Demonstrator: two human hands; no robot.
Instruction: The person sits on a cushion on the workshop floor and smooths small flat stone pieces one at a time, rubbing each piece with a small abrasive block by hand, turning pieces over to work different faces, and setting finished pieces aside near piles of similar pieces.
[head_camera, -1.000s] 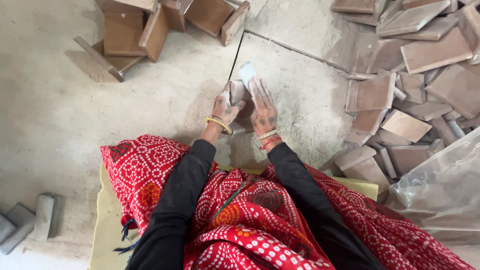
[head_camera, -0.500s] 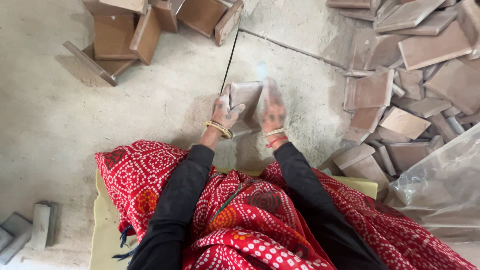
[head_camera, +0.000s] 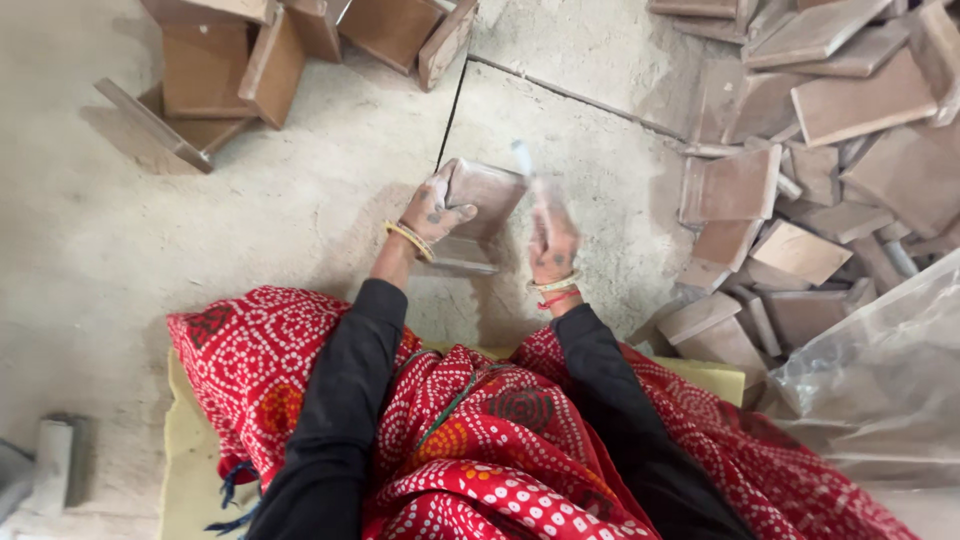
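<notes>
Your left hand (head_camera: 436, 210) grips the left edge of a brown clay tile (head_camera: 483, 192) at frame centre, held tilted just above the concrete floor (head_camera: 150, 240). Your right hand (head_camera: 552, 240) is blurred, fingers closed round a thin pale tool (head_camera: 522, 160) at the tile's right side; can't tell if tool touches it. Loose tile pile (head_camera: 800, 150) fills upper right, more stacked tiles (head_camera: 260, 50) upper left. Clear plastic sheet (head_camera: 880, 380) at lower right.
</notes>
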